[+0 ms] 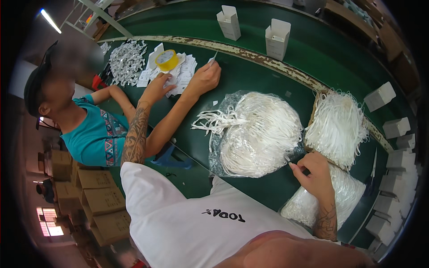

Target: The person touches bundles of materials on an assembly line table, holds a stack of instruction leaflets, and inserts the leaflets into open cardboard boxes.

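Note:
My left hand (155,88) reaches over a pile of printed white paper slips (185,73), its fingers curved and apart, with the fingertips at the slips. Beside it, a co-worker's hand (206,79) pinches a small pale slip (213,58). My right hand (313,173) is closed at the right edge of a clear plastic bag (216,156) spread under a big heap of white cords (263,134). Whether anything small sits between its thumb and fingers cannot be made out. A bundle of the cords sticks out toward the left.
A yellow tape roll (167,60) lies on the slips, beside a heap of small white-grey pieces (127,62). A box of white cords (337,127) and another filled bag (353,190) lie rightward. White cartons (278,40) stand beyond the worn rail (250,56); scissors (373,172) lie right.

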The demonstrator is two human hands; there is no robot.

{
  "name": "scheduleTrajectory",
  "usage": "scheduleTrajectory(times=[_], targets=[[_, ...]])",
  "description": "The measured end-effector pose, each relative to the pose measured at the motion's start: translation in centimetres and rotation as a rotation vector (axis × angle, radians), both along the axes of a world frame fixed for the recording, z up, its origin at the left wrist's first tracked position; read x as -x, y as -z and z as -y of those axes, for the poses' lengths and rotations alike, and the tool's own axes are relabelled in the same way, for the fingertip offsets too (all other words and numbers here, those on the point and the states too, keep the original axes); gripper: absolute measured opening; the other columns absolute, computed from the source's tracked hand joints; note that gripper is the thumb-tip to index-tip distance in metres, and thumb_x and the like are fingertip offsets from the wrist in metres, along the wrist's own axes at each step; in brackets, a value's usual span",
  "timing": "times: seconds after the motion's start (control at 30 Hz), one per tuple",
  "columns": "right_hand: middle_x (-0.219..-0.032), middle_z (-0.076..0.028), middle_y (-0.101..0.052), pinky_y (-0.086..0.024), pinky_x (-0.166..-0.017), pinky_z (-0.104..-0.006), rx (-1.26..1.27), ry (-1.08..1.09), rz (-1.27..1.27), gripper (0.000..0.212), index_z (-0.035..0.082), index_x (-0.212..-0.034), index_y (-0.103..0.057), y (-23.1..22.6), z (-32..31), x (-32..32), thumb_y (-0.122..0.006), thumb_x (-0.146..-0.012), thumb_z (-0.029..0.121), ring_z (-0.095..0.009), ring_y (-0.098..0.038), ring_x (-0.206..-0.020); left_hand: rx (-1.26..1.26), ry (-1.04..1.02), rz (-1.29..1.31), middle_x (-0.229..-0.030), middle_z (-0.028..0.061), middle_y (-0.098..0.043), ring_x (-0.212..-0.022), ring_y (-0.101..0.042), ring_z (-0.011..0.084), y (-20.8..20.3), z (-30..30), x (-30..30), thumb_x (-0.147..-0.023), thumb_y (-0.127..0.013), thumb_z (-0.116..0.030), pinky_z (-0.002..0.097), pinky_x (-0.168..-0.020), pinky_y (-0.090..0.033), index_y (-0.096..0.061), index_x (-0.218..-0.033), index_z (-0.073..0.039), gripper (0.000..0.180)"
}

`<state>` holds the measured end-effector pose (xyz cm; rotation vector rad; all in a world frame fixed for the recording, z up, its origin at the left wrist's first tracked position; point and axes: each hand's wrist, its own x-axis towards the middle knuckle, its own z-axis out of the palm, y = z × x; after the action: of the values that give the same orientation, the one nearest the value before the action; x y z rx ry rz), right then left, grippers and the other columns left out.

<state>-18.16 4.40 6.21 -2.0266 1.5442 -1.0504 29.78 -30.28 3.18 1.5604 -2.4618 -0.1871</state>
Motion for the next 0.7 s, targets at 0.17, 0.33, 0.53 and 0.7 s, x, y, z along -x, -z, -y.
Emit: scheduleTrajectory(times=[0.17,0.33,0.53,0.7], targets=[[-0.061,-0.004,-0.054,-0.038,-0.057,-0.0345,0.013,0.004,-0.024,0.022,0.006,-0.067,-0.057,0.1,0.0,-0.1,-0.077,-0.075,0.006,-0.022,-0.050,-0.055,0.005,-0.042,-0.031,-0.082,0.0208,-0.069,-0.080,-0.069,0.0325,-0.8,-1.0,-0.5,-0.095,-0.061,-0.020,0.0391,-0.071,-0.052,-0.066,-0.101,0.005,0.026],[-0.061,-0.004,-0.054,-0.038,-0.057,-0.0346,0.003,0.005,-0.041,0.021,0.006,-0.068,-0.057,0.1,-0.2,0.0,-0.078,-0.075,0.006,-0.023,-0.050,-0.056,0.006,-0.060,-0.059,-0.082,0.0209,-0.069,-0.080,-0.069,0.0315,-1.8,-1.9,-0.2,-0.095,-0.061,-0.019,0.0381,-0.071,-0.052,-0.066,-0.102,0.005,0.026],[-0.062,-0.004,-0.055,-0.039,-0.058,-0.0343,0.007,0.006,-0.025,0.020,0.006,-0.069,-0.058,0.3,-0.2,0.0,-0.077,-0.075,0.007,-0.022,-0.051,-0.058,0.035,-0.073,-0.115,-0.082,0.0210,-0.069,-0.080,-0.070,0.0302,-4.3,-2.5,1.0,-0.095,-0.061,-0.019,0.0370,-0.070,-0.052,-0.066,-0.102,0.005,0.026],[-0.064,-0.004,-0.056,-0.040,-0.059,-0.0341,-0.007,0.014,-0.034,0.019,0.006,-0.070,-0.059,0.2,-0.3,-0.2,-0.077,-0.076,0.008,-0.022,-0.051,-0.058,0.044,-0.094,-0.156,-0.083,0.0210,-0.069,-0.080,-0.070,0.0292,-5.7,-3.6,1.9,-0.095,-0.061,-0.018,0.0361,-0.070,-0.053,-0.066,-0.103,0.006,0.026]])
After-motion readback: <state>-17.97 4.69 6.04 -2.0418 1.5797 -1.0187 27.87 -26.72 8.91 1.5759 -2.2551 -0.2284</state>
